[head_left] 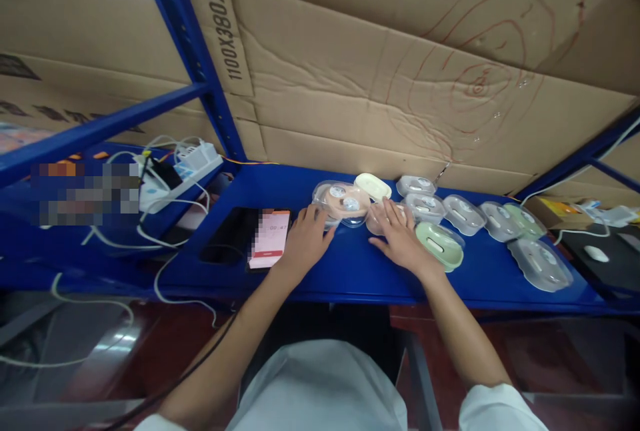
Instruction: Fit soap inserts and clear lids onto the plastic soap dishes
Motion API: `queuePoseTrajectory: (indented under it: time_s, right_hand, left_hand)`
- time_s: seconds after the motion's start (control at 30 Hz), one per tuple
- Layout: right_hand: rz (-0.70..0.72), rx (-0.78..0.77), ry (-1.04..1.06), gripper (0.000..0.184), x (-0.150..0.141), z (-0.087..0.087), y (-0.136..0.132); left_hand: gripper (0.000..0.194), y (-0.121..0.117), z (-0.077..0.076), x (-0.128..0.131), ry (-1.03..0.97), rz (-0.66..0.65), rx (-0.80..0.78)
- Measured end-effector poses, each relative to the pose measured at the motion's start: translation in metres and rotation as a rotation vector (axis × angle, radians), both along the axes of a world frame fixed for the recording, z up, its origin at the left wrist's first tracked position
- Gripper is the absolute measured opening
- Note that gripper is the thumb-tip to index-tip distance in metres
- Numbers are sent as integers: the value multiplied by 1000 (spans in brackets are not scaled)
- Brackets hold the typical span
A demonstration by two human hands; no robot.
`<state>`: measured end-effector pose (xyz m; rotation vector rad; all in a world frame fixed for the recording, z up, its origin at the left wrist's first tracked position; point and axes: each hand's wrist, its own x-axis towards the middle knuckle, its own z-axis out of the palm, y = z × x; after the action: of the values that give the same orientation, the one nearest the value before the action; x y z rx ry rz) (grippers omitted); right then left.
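My left hand [306,239] rests on the blue shelf [350,271], fingers stretched toward a pink earbud case in an open clear plastic shell [344,203]. My right hand [397,234] lies flat with fingers spread over another clear packed case [376,219], touching it. A green case [440,244] lies just right of my right hand. A cream case [373,185] sits behind the pink one. Neither hand grips anything.
Several more clear blister packs [465,214] line the shelf to the right, ending at a large one [540,263]. A phone showing a timer [270,239] lies left of my left hand. A power strip with cables [175,174] sits far left. Cardboard backs the shelf.
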<state>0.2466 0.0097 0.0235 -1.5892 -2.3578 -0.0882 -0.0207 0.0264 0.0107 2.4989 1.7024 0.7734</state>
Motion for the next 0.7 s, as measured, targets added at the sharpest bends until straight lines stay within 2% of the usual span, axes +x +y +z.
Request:
queuePoseTrajectory:
  time_s: [0.1,0.2,0.3,0.4,0.5,0.63,0.7]
  right_hand:
    - [143,-32,83,92,-26,13,3]
    - [198,-64,205,76,-46,18,12]
    - [201,-49,360,63,-49,15,21]
    - [167,4,429,62,-41,11,32]
    - [105,30,423,61,-29,12,54]
    - [-21,-31,351,58,-16,13,92]
    - [-100,-68,295,58,-17,13,98]
  left_hand:
    - [30,-14,-13,-12,-112,-30,58]
    - [44,-19,-22,-19,-187,-58,78]
    - [52,-19,-24,-20,-231,-56,80]
    - [54,-18,-21,-17,-222,-39,62]
    - [59,-17,-16,-13,-168,-12,49]
    - [68,-15,-10,-10,-149,6,16]
    - [69,-13,-9,-9,-143,-5,6]
